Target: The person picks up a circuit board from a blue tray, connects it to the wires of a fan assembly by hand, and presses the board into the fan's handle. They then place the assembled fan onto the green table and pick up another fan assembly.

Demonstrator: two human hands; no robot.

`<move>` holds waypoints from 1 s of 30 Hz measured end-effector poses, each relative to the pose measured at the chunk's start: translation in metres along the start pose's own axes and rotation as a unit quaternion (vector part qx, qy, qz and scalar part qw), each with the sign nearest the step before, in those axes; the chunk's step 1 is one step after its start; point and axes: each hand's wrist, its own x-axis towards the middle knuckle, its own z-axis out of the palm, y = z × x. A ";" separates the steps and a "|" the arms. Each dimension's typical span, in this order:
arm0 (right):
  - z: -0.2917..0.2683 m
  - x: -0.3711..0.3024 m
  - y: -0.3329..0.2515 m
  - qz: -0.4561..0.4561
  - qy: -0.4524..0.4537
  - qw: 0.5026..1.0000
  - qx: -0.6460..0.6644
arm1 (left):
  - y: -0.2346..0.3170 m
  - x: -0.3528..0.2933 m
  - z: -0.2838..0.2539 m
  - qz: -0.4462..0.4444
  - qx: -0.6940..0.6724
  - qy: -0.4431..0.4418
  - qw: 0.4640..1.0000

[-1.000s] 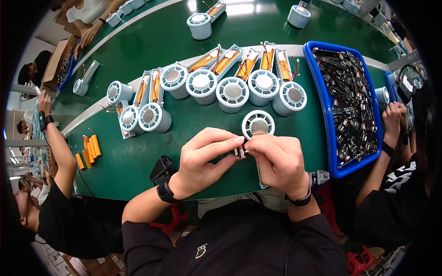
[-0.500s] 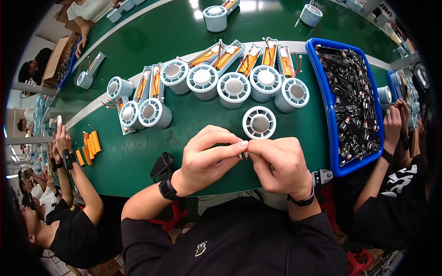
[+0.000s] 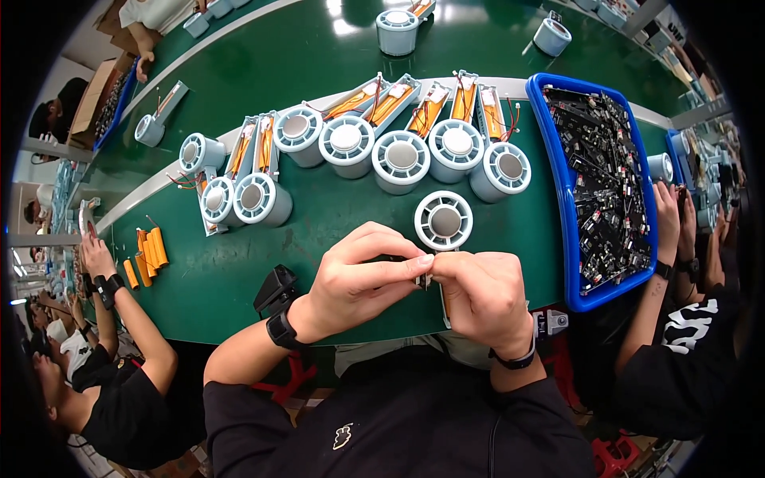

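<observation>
Not much has shifted since a moment ago: both hands stay pinched together over the near edge of the green table [image 3: 239, 271], and the co-worker on the left has dropped their raised arm back toward the table.

So the left hand [image 3: 358, 279] and the right hand [image 3: 478, 299] meet fingertip to fingertip, both curled tight around a small dark part [image 3: 422, 275]. It's mostly buried under the fingers, so all I can make out is a little blackish bit with a pale edge poking out between the thumbs. Can't tell its shape beyond that.

Just beyond the hands sits a round pale-blue fan housing [image 3: 444, 221] with a grey hub in the middle and white spokes around it, lying face up on the table. It looks joined to a long body that runs under the right hand, but that bit is hidden.

Further back there's a whole row of finished-looking units [image 3: 398, 147], same round heads, with open handles showing orange cells and red wires. A blue tray [image 3: 550, 199] full of black circuit boards is to the right. A few loose orange cells [image 3: 147, 255] lie on the left, and a black gadget [image 3: 275, 288] sits by the left wrist.
</observation>
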 end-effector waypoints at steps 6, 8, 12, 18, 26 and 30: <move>-0.002 0.002 -0.009 0.056 0.011 0.994 0.089 | 0.002 -0.002 0.003 0.010 0.025 0.017 1.000; -0.002 0.001 -0.012 0.076 0.006 0.991 0.108 | 0.003 -0.004 0.003 0.016 0.037 0.014 0.999; 0.007 -0.002 -0.018 0.109 0.019 0.988 0.106 | 0.003 -0.006 0.003 0.027 0.066 0.006 0.997; 0.012 -0.004 -0.016 0.090 0.041 0.992 0.076 | 0.001 -0.005 0.003 0.042 0.092 0.012 0.995; 0.009 -0.002 -0.019 0.111 0.044 0.991 0.059 | 0.003 -0.004 0.003 0.038 0.092 0.029 0.995; 0.012 -0.006 -0.014 0.085 0.039 0.994 0.052 | 0.002 -0.004 0.004 0.034 0.102 0.028 0.994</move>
